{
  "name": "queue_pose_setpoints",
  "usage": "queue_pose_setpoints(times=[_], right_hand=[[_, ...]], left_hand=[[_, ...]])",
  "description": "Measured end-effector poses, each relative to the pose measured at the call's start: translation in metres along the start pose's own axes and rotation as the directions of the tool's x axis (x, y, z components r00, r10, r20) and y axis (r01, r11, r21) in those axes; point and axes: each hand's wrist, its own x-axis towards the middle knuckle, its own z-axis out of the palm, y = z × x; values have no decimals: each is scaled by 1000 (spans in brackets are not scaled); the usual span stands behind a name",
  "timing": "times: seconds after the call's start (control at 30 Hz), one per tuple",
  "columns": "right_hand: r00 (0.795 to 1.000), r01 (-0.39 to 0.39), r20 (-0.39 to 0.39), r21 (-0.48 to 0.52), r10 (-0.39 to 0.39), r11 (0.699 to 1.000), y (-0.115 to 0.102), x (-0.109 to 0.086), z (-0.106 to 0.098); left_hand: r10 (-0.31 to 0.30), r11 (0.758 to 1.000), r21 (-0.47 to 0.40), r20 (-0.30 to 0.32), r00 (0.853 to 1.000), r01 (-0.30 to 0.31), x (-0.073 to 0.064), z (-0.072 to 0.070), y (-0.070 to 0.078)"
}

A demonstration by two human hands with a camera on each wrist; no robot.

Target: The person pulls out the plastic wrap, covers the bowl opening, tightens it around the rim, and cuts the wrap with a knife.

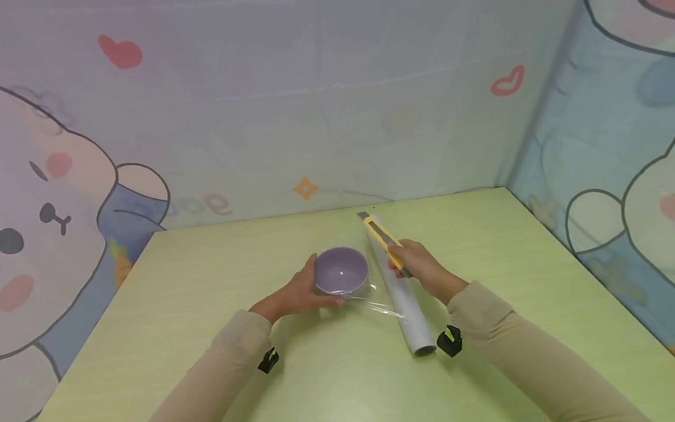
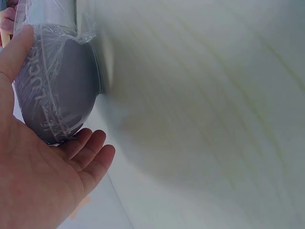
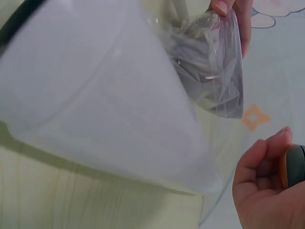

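Observation:
A purple bowl [image 1: 341,268] stands mid-table with clear plastic wrap [image 1: 378,305] over it. My left hand [image 1: 295,295] grips it from the left, thumb at the near rim and fingers round the far-left side. In the left wrist view, wrinkled film clings to the bowl's side [image 2: 76,81], under the thumb. The film runs right to a long white roll [image 1: 405,305] lying lengthwise beside the bowl. Above that roll, my right hand [image 1: 424,266] holds a yellow utility knife [image 1: 381,235], its blade out and pointing to the far left. The knife's dark butt [image 3: 296,166] shows in the right wrist view.
The pale green table [image 1: 211,258] ends at a printed cloth backdrop [image 1: 263,129] behind it, with more printed cloth at both sides. Black wrist mounts [image 1: 450,341] hang below both sleeves.

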Motion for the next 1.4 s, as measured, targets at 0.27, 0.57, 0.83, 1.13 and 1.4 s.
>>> queue_pose_setpoints(times=[0.27,0.57,0.83,1.13,1.4], right_hand=[[998,37,-50,-22,-38,999,-1,-2,-1],[999,8,30,62,-10,998,-5,-1,-3],[999,-1,38,50,-1,999,-10,-3,-5],[996,-35,86,22,33,999,-4,-5,-12],[998,-31,58,18,30,999,-4,-6,-10]], left_hand=[[11,1000,1,-4,1000,-11,1,1,0],[-3,999,-39,3,1000,3,0,0,1],[-119,992,-10,181,976,123,5,-27,17],[-135,976,196,224,965,91,59,-56,59],[-200,939,321,211,957,126,101,-50,71]])
